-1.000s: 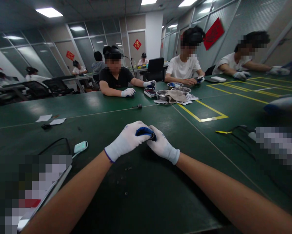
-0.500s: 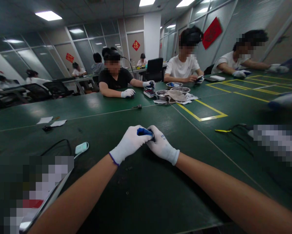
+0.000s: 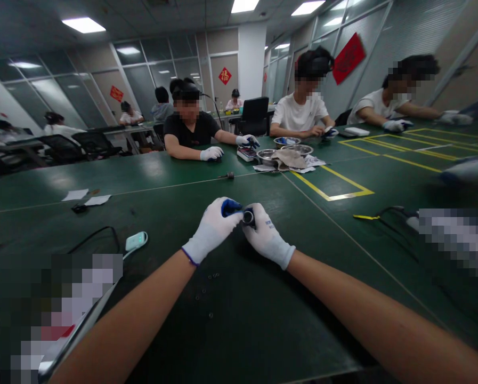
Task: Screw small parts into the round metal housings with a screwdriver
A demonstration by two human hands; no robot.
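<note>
My right hand (image 3: 265, 234), in a white glove with a blue palm, is closed around a small dark cylinder with a pale metallic ring-shaped end (image 3: 248, 217) turned toward me. Just left of it, my left hand (image 3: 218, 226), gloved the same way, has its fingers curled, with thumb and fingertips pinched together at the cylinder's edge. Whatever those fingertips hold, if anything, is too small to make out. On the green table (image 3: 302, 320) below my hands lie several tiny metal rings (image 3: 210, 315).
A small dark part with a thin shaft (image 3: 229, 175) lies ahead. Metal bowls (image 3: 267, 156) and a beige cloth (image 3: 290, 159) stand beyond, near co-workers. At left are a pale green device with a cord (image 3: 135, 241) and paper pieces (image 3: 98, 200). Yellow tape (image 3: 349, 197) marks the table at right.
My left hand has shifted slightly up and back from the cylinder, and its ring-shaped end now shows. My right hand keeps its hold. Across the table, a co-worker's gloved fingers have spread.
</note>
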